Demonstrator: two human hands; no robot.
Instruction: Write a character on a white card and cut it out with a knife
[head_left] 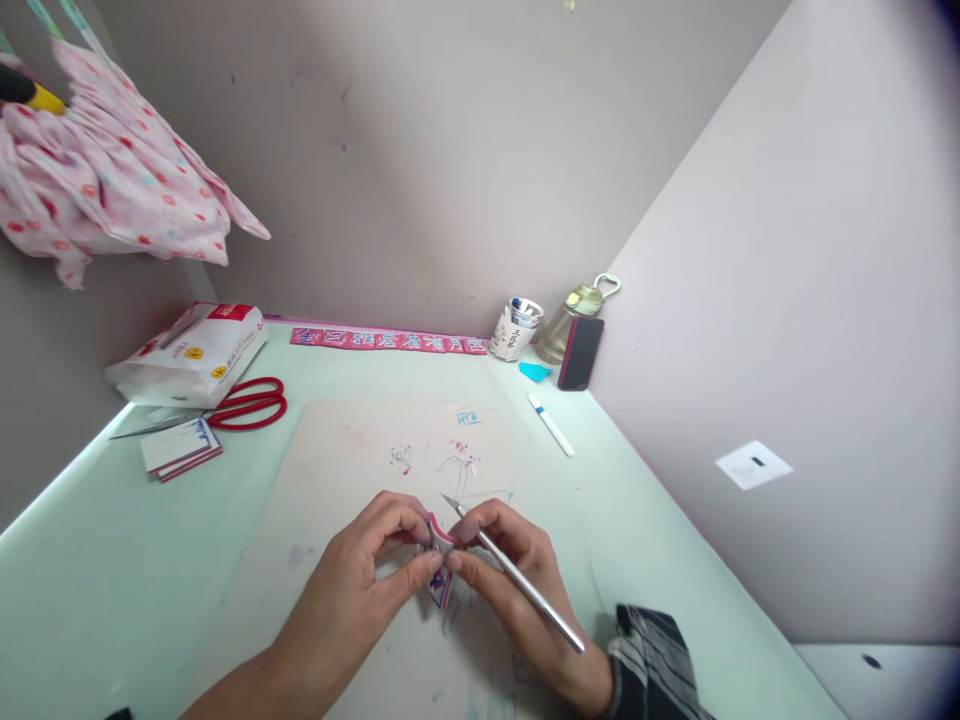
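My left hand [375, 560] pinches a small piece of layered stamp rubber [441, 545] between thumb and fingers. The piece is pink and white, carries blue marks and looks bent between my two hands. My right hand [514, 570] grips the same piece with thumb and fingertip. A slim silver craft knife [529, 590] also lies in my right hand, its blade pointing up and left past the rubber, apart from it. Below both hands lies a pale worksheet or mat [330, 470] with blue and pink drawn marks and scattered coloured crumbs. My fingers hide part of the rubber piece.
Red-handled scissors [251, 405], stacked white-and-pink blocks [180, 447] and a tissue pack [196, 350] sit left. Along the back wall runs a row of pink character tiles [390, 341]. A pen cup [516, 330], bottle [559, 335], phone [581, 354] and white pen [551, 427] stand or lie right.
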